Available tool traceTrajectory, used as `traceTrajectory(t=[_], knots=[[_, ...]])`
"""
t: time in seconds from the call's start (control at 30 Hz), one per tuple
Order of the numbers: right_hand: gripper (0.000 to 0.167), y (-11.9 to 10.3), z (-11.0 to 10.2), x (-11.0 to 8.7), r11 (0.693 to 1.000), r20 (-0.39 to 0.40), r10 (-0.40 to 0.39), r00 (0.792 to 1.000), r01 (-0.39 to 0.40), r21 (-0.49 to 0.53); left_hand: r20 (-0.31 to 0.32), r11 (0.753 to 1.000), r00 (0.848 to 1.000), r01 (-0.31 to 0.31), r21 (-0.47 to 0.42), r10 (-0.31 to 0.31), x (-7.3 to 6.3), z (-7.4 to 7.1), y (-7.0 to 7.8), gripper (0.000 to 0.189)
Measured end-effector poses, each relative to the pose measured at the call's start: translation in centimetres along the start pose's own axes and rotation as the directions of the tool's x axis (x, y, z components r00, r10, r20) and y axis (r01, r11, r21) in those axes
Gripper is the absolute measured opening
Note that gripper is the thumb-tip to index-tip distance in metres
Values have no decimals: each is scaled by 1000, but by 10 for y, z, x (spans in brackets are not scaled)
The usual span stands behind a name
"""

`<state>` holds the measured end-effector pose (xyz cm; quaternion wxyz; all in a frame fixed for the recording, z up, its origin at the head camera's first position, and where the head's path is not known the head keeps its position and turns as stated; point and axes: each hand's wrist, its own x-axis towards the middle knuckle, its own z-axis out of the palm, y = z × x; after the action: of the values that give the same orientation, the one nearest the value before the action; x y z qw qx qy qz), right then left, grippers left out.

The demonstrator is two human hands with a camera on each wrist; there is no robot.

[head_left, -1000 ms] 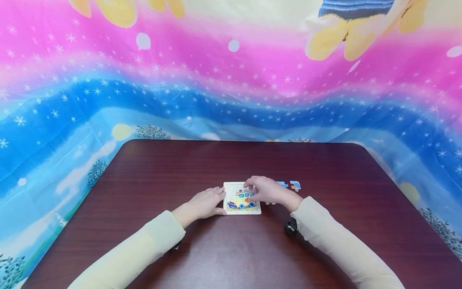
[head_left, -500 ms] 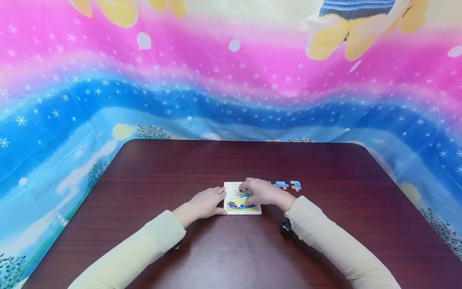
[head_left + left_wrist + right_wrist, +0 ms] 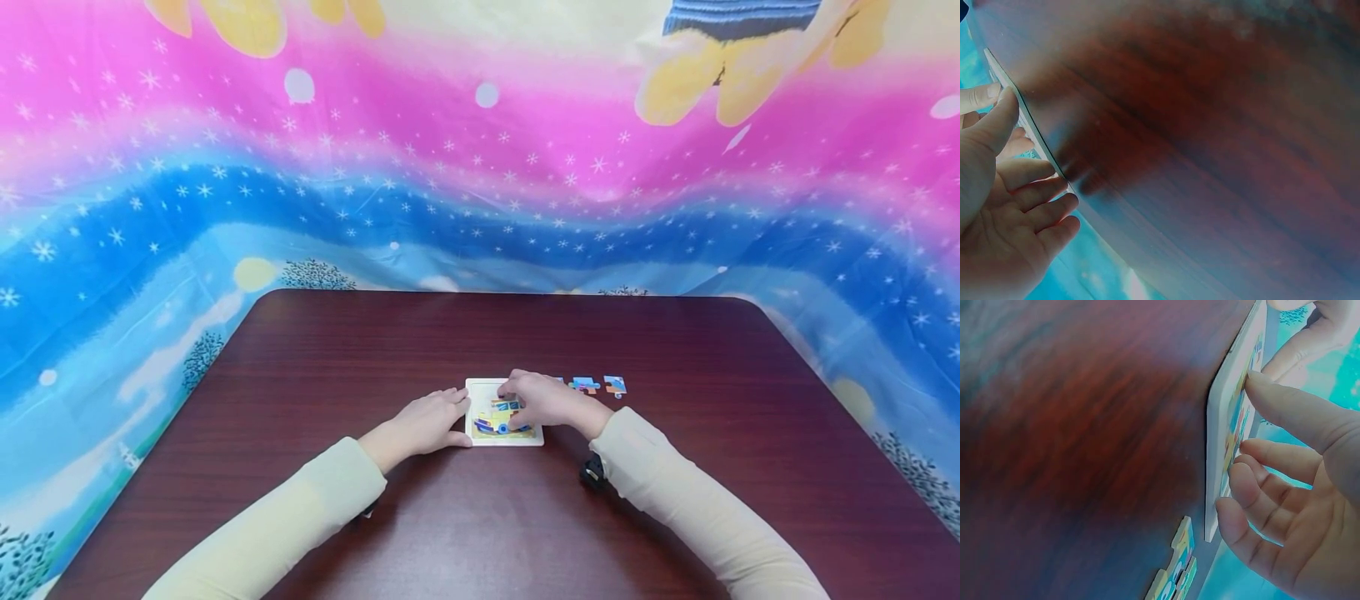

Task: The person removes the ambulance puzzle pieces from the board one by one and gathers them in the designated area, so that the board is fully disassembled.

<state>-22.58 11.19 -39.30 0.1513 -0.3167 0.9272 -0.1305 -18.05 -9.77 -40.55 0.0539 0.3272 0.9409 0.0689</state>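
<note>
A small jigsaw tray (image 3: 504, 442) with a pale frame lies on the table, its picture a yellow car with blue wheels. The upper left of the picture area shows plain white. My left hand (image 3: 423, 421) rests along the left edge, fingers extended; its fingertips meet the rim (image 3: 1044, 147) in the left wrist view. Over the tray's right side is my right hand (image 3: 547, 398). In the right wrist view its thumb (image 3: 1279, 403) and fingertips touch the picture, spread apart. The hand hides the right part of the car in the head view.
Loose puzzle pieces (image 3: 585, 385) lie right of the tray, partly behind the right hand, with another piece (image 3: 615, 385) farther right. The dark wooden table (image 3: 480, 517) reaches back to a colourful cloth (image 3: 450, 200). A black wrist device (image 3: 593, 472) hangs under the right cuff.
My right hand has shifted slightly left over the tray, covering the red cross and uncovering more of the loose pieces, then stayed there. The left hand has kept its place.
</note>
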Motion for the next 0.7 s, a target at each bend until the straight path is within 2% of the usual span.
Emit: traceTrajectory(t=[0.4,0.7], knots=[[44,1,-1,2,999,9,10,1000,-11,31,1,1000,1000,-4,-9,4,0,0,0,61],[45,3,1,3,997,-13,6,1000,-5,77,-4,1000,1000,-4,0,4,0,0,0,60]])
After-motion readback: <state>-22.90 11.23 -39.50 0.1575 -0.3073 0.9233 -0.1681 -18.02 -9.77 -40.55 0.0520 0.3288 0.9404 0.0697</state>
